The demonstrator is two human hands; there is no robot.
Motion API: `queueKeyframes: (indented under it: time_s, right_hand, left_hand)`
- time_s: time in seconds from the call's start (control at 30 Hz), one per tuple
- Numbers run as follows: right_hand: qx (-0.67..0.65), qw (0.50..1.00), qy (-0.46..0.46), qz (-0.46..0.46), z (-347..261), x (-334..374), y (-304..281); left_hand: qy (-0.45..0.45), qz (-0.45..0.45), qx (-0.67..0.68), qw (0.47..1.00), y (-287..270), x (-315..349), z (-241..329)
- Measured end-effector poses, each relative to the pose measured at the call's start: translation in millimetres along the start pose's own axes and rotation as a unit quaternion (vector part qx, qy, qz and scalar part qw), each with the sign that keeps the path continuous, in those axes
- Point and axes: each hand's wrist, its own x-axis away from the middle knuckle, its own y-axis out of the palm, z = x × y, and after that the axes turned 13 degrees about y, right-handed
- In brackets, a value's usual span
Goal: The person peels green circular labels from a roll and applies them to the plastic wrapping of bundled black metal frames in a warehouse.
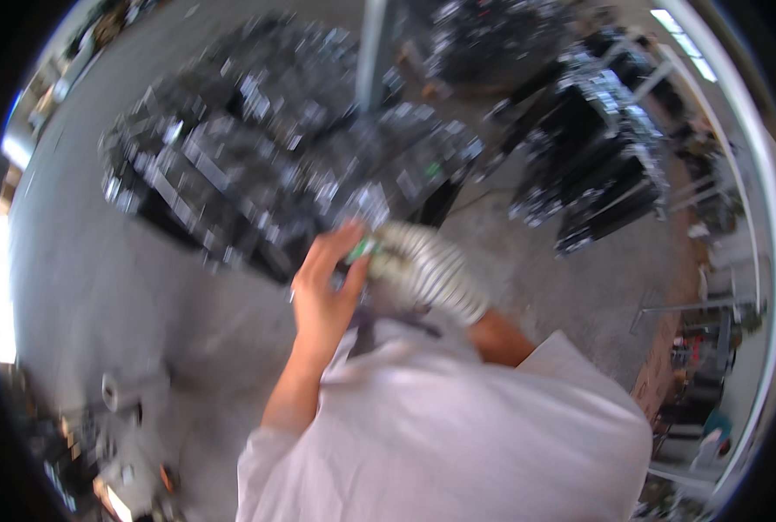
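Note:
My bare left hand [325, 277] is raised in front of my body, its thumb and fingers bent around a small green-and-white thing [362, 250]. Motion blur hides what kind of thing that is. Up against it from the other side comes my right hand [421, 265], in a pale glove with dark stripes, its fingers curled. What the gloved fingers grip is hidden. Just beyond both hands lies a large heap of dark pieces with shiny, clear wrapping [231, 165], smeared by motion.
A grey metal post [372, 56] rises out of the heap. More dark, shiny-ended lengths [592, 157] are stacked at the right, with another pile [492, 39] farther back. A pale roll [131, 390] lies on the concrete floor [222, 339] at the left. Shelving and clutter line the right wall.

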Motion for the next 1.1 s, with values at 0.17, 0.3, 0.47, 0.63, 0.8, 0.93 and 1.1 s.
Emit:
queueKeyframes:
  time_s: [0.17, 0.3, 0.47, 0.63, 0.8, 0.93, 1.1]
  right_hand:
    - [-0.006, 0.999, 0.033, -0.038, 0.3, -12.9, -11.6]
    - [-0.139, 0.987, 0.023, -0.078, 26.0, -39.6, -23.2]
    - [-0.099, 0.979, 0.161, -0.079, -20.2, -36.8, -43.7]
    - [-0.214, 0.953, 0.213, -0.015, -6.2, -66.6, -44.9]
    - [-0.267, 0.938, 0.219, 0.019, 0.8, -83.4, -33.0]
    - [-0.296, 0.926, 0.21, 0.098, -1.0, -95.0, -10.2]
    - [-0.326, 0.896, 0.246, 0.174, 3.8, -101.7, 10.7]
  left_hand:
    - [0.051, -0.007, -0.002, 0.999, 4.3, -10.0, -21.1]
    - [-0.078, 0.02, 0.179, 0.981, 28.3, -25.0, -53.1]
    - [-0.228, 0.009, 0.366, 0.902, 33.7, -53.8, -76.6]
    - [-0.157, 0.011, 0.144, 0.977, 46.8, -106.7, -145.5]
    - [0.255, -0.109, -0.221, 0.935, 87.6, -153.4, -242.9]
    - [0.268, -0.169, -0.211, 0.925, 114.2, -147.7, -298.6]
    - [0.21, -0.279, -0.154, 0.924, 102.2, -141.9, -283.1]
